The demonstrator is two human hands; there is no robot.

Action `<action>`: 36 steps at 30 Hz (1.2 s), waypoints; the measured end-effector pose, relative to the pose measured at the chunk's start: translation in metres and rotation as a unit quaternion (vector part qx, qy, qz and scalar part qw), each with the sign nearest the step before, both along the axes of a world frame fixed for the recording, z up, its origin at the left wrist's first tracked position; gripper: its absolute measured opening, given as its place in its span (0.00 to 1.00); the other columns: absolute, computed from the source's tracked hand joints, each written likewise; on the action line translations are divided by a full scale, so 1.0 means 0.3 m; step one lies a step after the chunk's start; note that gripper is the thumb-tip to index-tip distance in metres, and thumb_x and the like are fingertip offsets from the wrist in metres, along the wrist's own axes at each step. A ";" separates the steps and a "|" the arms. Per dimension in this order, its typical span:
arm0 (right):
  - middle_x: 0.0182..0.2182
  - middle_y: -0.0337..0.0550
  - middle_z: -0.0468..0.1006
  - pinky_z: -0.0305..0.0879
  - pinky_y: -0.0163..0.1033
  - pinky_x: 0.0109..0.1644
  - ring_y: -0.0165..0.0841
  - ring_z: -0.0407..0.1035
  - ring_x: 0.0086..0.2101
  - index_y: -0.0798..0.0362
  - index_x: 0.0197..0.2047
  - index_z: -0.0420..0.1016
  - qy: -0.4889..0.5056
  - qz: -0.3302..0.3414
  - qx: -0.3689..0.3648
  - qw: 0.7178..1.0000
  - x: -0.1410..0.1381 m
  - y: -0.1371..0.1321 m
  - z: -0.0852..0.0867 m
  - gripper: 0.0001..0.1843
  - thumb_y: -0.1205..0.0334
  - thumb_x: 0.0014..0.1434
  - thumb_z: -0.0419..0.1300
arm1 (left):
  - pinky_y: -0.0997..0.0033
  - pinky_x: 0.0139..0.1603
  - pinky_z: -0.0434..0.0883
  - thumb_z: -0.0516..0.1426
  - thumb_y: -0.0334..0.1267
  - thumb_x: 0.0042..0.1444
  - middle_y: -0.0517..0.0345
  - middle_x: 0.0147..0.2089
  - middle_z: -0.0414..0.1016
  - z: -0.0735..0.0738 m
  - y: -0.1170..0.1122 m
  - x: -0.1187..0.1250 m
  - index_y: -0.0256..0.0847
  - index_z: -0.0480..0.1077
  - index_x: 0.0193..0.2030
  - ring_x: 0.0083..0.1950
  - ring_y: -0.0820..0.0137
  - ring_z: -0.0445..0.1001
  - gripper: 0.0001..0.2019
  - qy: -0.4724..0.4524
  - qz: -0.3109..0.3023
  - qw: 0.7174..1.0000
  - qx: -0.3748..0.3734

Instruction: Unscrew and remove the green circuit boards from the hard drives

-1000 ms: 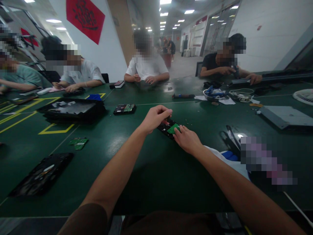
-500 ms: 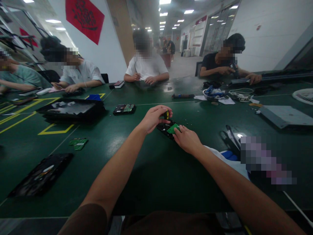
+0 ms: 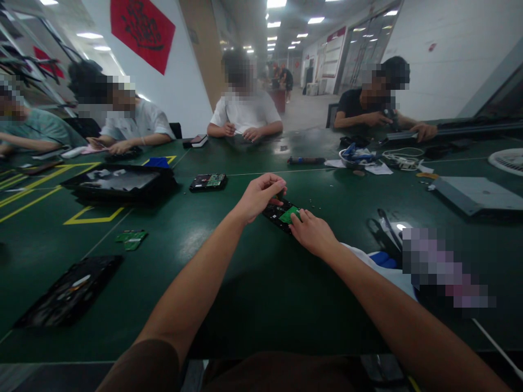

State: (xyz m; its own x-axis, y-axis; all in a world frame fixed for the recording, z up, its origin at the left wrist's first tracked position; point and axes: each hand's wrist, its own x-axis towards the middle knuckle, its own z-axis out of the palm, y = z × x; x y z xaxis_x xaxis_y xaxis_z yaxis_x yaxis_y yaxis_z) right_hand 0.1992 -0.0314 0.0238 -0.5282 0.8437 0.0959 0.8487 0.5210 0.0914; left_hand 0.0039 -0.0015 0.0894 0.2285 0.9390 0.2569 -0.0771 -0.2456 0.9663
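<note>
**Two hands working on a hard drive**

On a green counter (image 3: 245, 283), the right hand (image 3: 312, 233) lies loosely open. Its fingertips press on a black hard drive (image 3: 281, 213) with a green circuit board, mid-counter. The left hand (image 3: 257, 197) is pinched closed over the drive's far end; what it pinches is hidden. Beyond lie another drive (image 3: 208, 182) and a black tray (image 3: 118, 182).

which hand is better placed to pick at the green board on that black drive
Right, probably. The right hand rests touching the green board of the black drive, while the left hand is curled above the drive's far end, its fingers pinched together.
</note>
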 end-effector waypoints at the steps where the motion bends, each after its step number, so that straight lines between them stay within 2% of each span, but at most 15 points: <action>1: 0.64 0.67 0.68 0.68 0.51 0.59 0.51 0.64 0.63 0.60 0.66 0.66 -0.001 0.003 0.001 1.000 0.000 0.000 0.001 0.27 0.53 0.75 0.42 | 0.73 0.36 0.78 0.64 0.47 0.61 0.54 0.40 0.76 -0.002 0.001 -0.001 0.39 0.72 0.40 0.41 0.71 0.76 0.13 0.000 -0.004 1.000 0.001; 8: 0.64 0.66 0.68 0.69 0.51 0.58 0.52 0.65 0.62 0.59 0.65 0.66 -0.009 0.003 0.003 1.000 0.000 -0.003 0.006 0.27 0.52 0.75 0.42 | 0.71 0.37 0.79 0.64 0.48 0.61 0.53 0.41 0.77 -0.008 0.005 -0.001 0.38 0.73 0.41 0.43 0.68 0.77 0.14 -0.007 -0.004 1.000 0.001; 14: 0.65 0.64 0.67 0.70 0.51 0.58 0.52 0.64 0.63 0.58 0.66 0.65 -0.008 -0.005 0.000 1.000 -0.003 0.000 0.000 0.27 0.52 0.75 0.41 | 0.68 0.35 0.79 0.61 0.43 0.61 0.51 0.40 0.79 -0.007 0.006 -0.001 0.39 0.69 0.41 0.43 0.64 0.79 0.10 -0.035 0.019 0.998 -0.043; 21: 0.67 0.64 0.65 0.68 0.51 0.60 0.50 0.62 0.65 0.57 0.68 0.63 -0.001 -0.010 -0.021 1.000 -0.001 0.005 -0.002 0.28 0.51 0.75 0.41 | 0.77 0.27 0.73 0.59 0.40 0.58 0.51 0.42 0.76 0.009 0.006 -0.007 0.39 0.75 0.36 0.43 0.67 0.75 0.07 0.024 0.082 0.996 -0.005; 25: 0.66 0.64 0.66 0.68 0.51 0.60 0.51 0.62 0.65 0.57 0.67 0.64 -0.002 -0.013 -0.019 1.000 -0.001 0.004 -0.002 0.28 0.51 0.75 0.41 | 0.74 0.27 0.73 0.57 0.38 0.58 0.52 0.38 0.77 0.015 0.000 -0.008 0.39 0.74 0.42 0.38 0.66 0.76 0.08 -0.002 0.056 0.997 -0.051; 29: 0.67 0.64 0.65 0.67 0.53 0.61 0.50 0.62 0.65 0.57 0.67 0.64 0.000 -0.014 -0.027 1.000 -0.001 0.005 0.002 0.28 0.50 0.75 0.41 | 0.69 0.31 0.76 0.56 0.38 0.59 0.51 0.39 0.78 0.015 -0.004 -0.005 0.39 0.73 0.41 0.41 0.64 0.77 0.07 -0.028 0.029 0.998 -0.055; 33: 0.66 0.65 0.66 0.67 0.52 0.61 0.50 0.63 0.65 0.58 0.67 0.65 0.003 -0.008 -0.018 1.000 0.001 0.006 0.000 0.27 0.52 0.74 0.42 | 0.75 0.28 0.70 0.58 0.44 0.62 0.52 0.38 0.76 0.014 0.001 -0.006 0.39 0.76 0.34 0.38 0.68 0.74 0.12 0.048 0.064 0.997 0.002; 36: 0.66 0.66 0.66 0.67 0.52 0.62 0.51 0.63 0.65 0.59 0.66 0.65 0.003 -0.007 -0.017 1.000 0.000 0.007 -0.002 0.27 0.52 0.74 0.42 | 0.76 0.27 0.67 0.60 0.47 0.62 0.55 0.36 0.75 0.013 0.004 -0.010 0.40 0.79 0.36 0.34 0.72 0.71 0.13 0.095 0.073 0.992 0.025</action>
